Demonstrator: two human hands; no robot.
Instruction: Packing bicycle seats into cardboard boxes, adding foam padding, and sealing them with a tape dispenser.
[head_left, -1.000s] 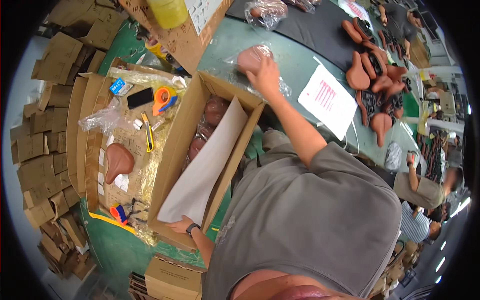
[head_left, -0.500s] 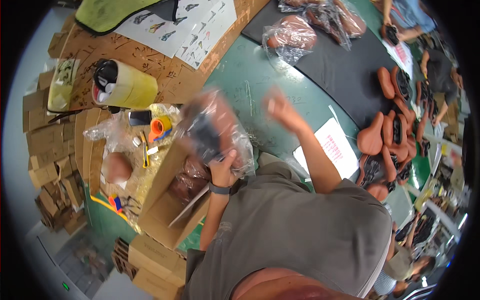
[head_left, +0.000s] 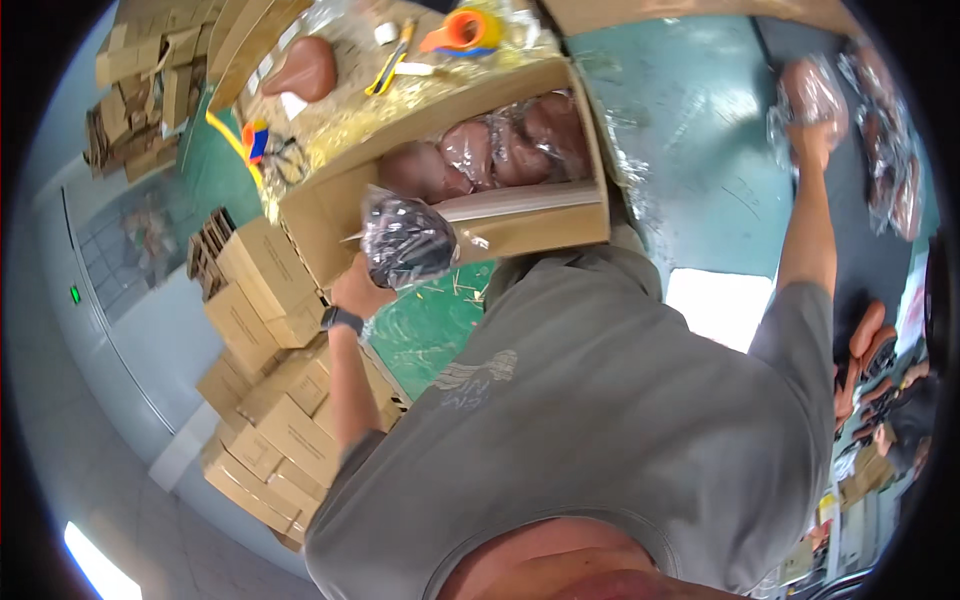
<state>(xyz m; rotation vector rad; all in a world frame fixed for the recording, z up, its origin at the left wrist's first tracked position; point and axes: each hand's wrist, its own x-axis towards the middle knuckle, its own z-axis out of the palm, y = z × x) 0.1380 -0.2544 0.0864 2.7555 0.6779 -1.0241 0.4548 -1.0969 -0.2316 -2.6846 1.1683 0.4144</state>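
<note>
We are looking down over our own grey shirt (head_left: 600, 420) while both arms are reaching out in different directions. Our left hand (head_left: 362, 288), with a dark watch (head_left: 341, 320) at the wrist, is closing its grip around a dark saddle wrapped in a clear plastic bag (head_left: 408, 240), the fingers curling under the bag so that the grip is clamped on it; the bag is hanging just at the near wall of the open cardboard box (head_left: 480, 210), touching or almost touching the cardboard. Inside that box, several brown saddles in plastic bags (head_left: 490, 150) are lying side by side. Our right hand (head_left: 812, 135) is stretching far out over the green surface (head_left: 700, 170) and is gripping a brown bagged saddle (head_left: 812, 92), the fingers closing on its lower end, though the exact finger spread is too small to tell. Beyond the box, an orange tape roll (head_left: 462, 30), a yellow utility knife (head_left: 388, 62) and one bare brown saddle (head_left: 305, 68) are lying on straw-coloured packing. A stack of small cardboard cartons (head_left: 270, 400) is standing at our left, below the box.
</note>
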